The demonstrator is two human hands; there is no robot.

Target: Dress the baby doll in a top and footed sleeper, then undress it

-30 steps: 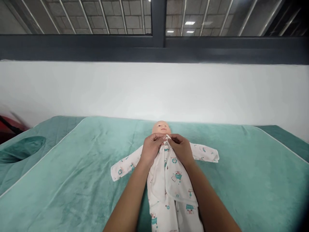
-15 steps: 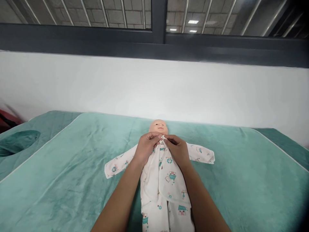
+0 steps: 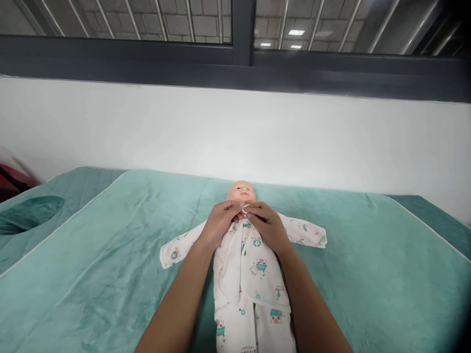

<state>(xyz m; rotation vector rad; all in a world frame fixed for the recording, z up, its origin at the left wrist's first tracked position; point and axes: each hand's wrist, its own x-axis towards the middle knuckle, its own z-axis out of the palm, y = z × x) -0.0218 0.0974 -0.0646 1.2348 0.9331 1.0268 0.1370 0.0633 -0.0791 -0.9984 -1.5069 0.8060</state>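
A baby doll [image 3: 241, 190] lies on its back with its head toward the wall. It wears a white printed jacket [image 3: 261, 262] with long sleeves spread out to both sides, and matching trousers [image 3: 239, 328]. At the doll's neck my left hand [image 3: 221, 220] pinches a thin white tie string at the collar. Opposite it, my right hand [image 3: 267, 223] pinches the looped white tie string [image 3: 245, 209] between thumb and forefinger. The fingertips of both hands nearly meet under the doll's chin. My fingers partly hide the collar and the string's ends.
A green plush cover [image 3: 110, 255] with white piping spreads under the doll, with an oval hole [image 3: 29, 215] at the left. Behind stands a white wall [image 3: 221, 132] below a dark window frame [image 3: 147, 63]. Something red [image 3: 13, 184] shows at the left edge.
The string between my fingers has shifted into a rounder loop at the neck. My right fingers have moved slightly left, closer to my left fingertips. The doll stays in place.
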